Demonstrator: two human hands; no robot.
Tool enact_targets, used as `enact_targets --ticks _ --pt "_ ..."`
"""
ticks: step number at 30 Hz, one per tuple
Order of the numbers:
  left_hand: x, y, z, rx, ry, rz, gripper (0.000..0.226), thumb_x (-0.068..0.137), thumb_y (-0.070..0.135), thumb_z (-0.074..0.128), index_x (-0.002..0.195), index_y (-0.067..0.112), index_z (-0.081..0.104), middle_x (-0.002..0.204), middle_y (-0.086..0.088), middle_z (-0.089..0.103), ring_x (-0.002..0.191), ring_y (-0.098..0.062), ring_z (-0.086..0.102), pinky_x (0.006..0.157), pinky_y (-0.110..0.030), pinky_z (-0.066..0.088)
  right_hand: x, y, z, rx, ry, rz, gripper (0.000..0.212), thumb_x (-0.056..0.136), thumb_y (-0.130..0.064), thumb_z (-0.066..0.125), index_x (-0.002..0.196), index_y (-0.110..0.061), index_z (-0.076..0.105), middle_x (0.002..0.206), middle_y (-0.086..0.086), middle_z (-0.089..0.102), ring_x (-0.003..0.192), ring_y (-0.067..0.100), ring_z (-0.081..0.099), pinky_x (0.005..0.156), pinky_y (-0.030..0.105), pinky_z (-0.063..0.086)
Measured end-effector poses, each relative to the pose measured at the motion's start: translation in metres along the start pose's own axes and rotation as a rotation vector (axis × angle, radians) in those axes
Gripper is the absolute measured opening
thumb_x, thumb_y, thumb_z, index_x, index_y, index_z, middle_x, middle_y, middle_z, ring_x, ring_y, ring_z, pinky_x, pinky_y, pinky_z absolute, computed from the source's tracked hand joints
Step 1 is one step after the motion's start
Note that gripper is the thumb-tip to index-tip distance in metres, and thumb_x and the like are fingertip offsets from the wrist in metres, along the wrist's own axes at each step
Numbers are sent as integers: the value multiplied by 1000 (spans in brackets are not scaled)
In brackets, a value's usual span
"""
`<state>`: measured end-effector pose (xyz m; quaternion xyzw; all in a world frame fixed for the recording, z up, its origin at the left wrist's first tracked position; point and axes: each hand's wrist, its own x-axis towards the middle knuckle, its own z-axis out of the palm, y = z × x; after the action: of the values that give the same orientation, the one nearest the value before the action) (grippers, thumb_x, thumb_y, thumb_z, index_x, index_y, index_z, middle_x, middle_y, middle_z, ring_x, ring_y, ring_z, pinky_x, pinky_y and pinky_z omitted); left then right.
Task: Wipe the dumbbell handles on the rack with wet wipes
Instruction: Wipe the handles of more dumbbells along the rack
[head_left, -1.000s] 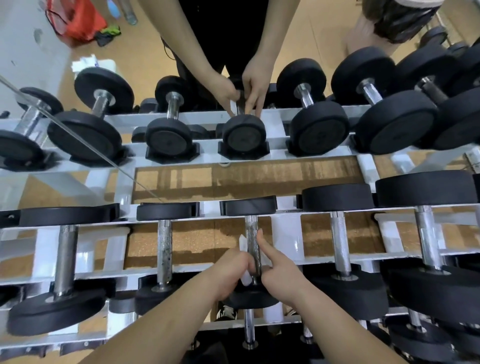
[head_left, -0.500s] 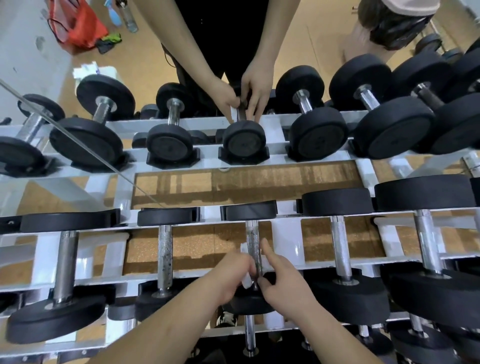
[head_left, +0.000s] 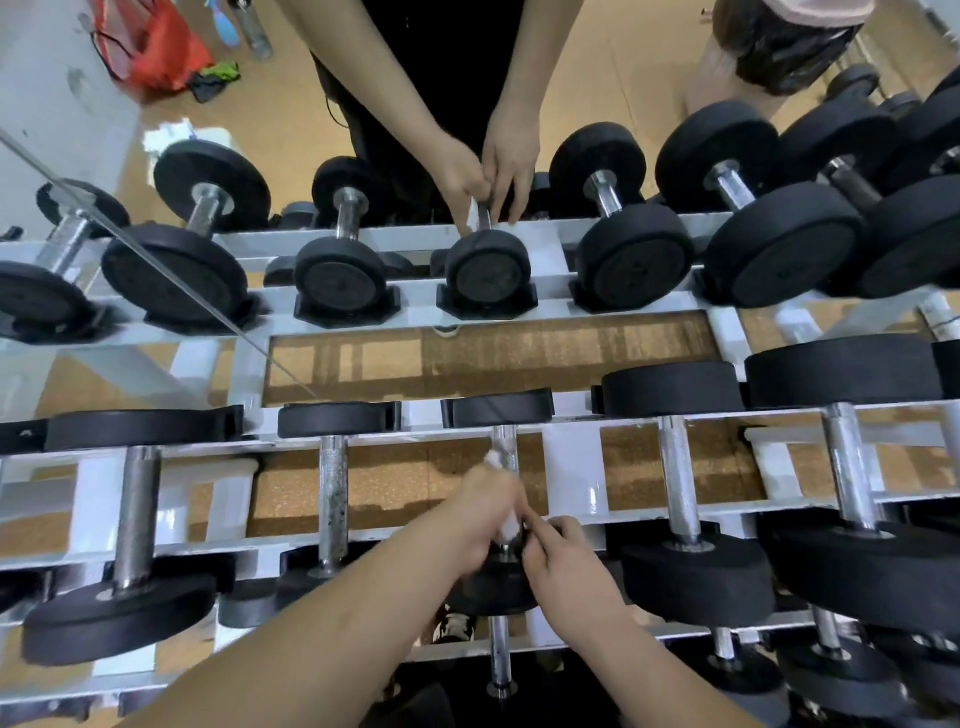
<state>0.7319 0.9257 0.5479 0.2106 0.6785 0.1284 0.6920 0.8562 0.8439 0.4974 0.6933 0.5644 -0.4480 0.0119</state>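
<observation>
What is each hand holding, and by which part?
The left hand grips a wet wipe around the dumbbell handle, at its near half. The right hand: cannot be told.

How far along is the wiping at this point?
Done: no handle shows as finished for certain. In hand: the left hand grips a wet wipe round the middle handle; the right hand is at its near end. Left: the speckled handle beside it looks unwiped; the rest cannot be judged.
</observation>
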Motion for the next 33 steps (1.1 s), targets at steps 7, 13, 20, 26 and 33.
enact_targets --ticks 7,13,20,26,33 --pt "-19 -9 13 -51 5 -9 81 90 -5 49 162 22 22 148 -15 48 103 -23 54 79 -32 44 1 5 -5 84 -10 5 41 108 -39 40 147 -42 52 119 -12 43 96 12 62 87 36 55" --pt "-2 6 5 -65 111 20 27 90 1 52 117 7 54 100 -11 56 81 -20 50 64 -31 37 -11 5 3 178 142 0 27 109 -31 38 124 -32 61 108 -10 64 96 11 63 83 32 50" --pt "-25 -37 14 227 5 70 73 91 6 49 158 18 24 128 -5 57 97 -13 57 77 -30 50 -20 11 0 292 82 41 32 109 -32 39 88 -19 59 84 -2 65 84 20 61 78 35 48" --pt "1 -4 -2 -24 81 -12 50 69 8 58 118 -2 63 112 -16 67 97 -27 61 85 -38 51 -20 12 -10 282 -8 64 38 110 -42 36 104 -14 62 97 2 70 93 18 64 80 33 47" --pt "-35 -36 28 323 27 37 82 100 11 43 165 22 -6 153 -11 39 120 -25 51 97 -34 44 -21 12 -9 289 -2 65 34 111 -37 37 94 -15 57 91 3 68 87 19 64 75 34 47"
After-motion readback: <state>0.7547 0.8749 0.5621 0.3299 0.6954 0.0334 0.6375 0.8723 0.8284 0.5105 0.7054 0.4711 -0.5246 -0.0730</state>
